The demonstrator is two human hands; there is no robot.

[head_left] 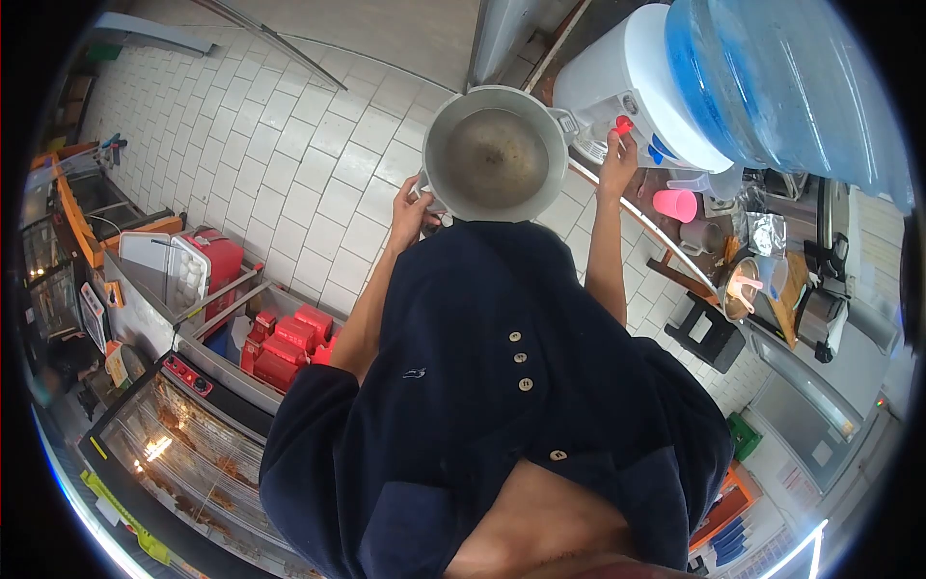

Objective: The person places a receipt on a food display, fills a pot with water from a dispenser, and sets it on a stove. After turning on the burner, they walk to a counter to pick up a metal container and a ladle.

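Note:
A round metal pot [497,159] with some liquid in its bottom is held upright before my body. My left hand [413,209] is closed on the pot's handle at its left side. To the right stands a white water dispenser [610,72] with a large clear blue bottle [762,77] on it. My right hand [619,159] is raised to the dispenser's red tap [623,124], fingers closed on it. The pot's right handle [564,122] is near the dispenser's drip tray, and no hand is on it.
A pink cup [675,204] and a metal mug [700,236] stand on the counter at the right. A bowl with utensils [741,288] is farther along. Red containers [292,344] and a glass display case [178,454] are at the left, over a tiled floor [280,145].

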